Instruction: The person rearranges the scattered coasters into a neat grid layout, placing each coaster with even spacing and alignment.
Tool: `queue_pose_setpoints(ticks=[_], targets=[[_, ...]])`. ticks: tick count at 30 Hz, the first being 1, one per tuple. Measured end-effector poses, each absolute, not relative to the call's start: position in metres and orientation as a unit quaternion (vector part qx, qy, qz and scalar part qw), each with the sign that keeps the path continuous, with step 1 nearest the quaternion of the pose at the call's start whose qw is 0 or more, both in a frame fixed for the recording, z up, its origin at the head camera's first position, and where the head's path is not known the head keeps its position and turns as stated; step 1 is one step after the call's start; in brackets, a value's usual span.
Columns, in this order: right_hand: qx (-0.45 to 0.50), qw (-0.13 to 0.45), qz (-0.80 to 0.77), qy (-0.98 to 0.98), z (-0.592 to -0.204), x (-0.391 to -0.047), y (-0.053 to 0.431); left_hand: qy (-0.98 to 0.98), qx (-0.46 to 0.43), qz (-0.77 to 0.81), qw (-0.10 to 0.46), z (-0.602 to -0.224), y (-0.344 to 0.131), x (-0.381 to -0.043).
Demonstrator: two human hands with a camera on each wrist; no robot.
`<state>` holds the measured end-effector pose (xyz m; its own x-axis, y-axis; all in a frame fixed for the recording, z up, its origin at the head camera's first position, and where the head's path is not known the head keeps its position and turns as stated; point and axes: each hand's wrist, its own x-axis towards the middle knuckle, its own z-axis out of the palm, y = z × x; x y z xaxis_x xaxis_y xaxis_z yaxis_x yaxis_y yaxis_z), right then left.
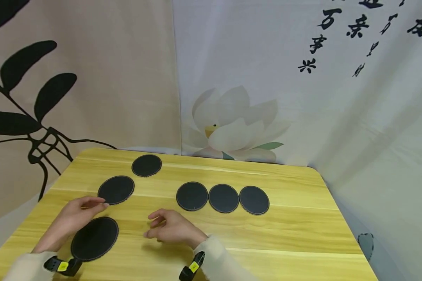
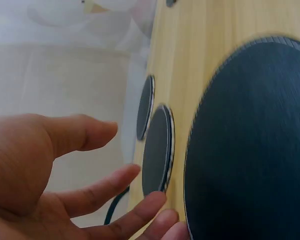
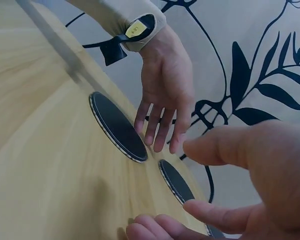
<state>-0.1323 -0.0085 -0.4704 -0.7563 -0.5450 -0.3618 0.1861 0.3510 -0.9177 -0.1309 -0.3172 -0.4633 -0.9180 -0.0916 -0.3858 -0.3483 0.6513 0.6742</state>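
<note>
My left hand hovers over the left part of the table, its fingertips at the near edge of a black round coaster in the head view. Whether they touch it I cannot tell. In the left wrist view the thumb and fingers are spread, with nothing between them. Another black coaster lies under and beside this hand, large in the left wrist view. My right hand hangs over the wood at the middle, loosely bent and holding nothing. The coasters have pale stitched rims.
Three black coasters lie side by side in a row right of centre. A further coaster sits near the back left edge. The wooden table meets a printed curtain behind it. Each wrist wears a dark strap.
</note>
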Motion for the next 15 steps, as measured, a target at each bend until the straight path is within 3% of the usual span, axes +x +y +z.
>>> queue_pose_setpoints(ticks=[15], targets=[[-0.080, 0.349, -0.580, 0.732, -0.469, -0.119, -0.038, 0.908, -0.142, 0.326, 0.223, -0.470, -0.349, -0.111]])
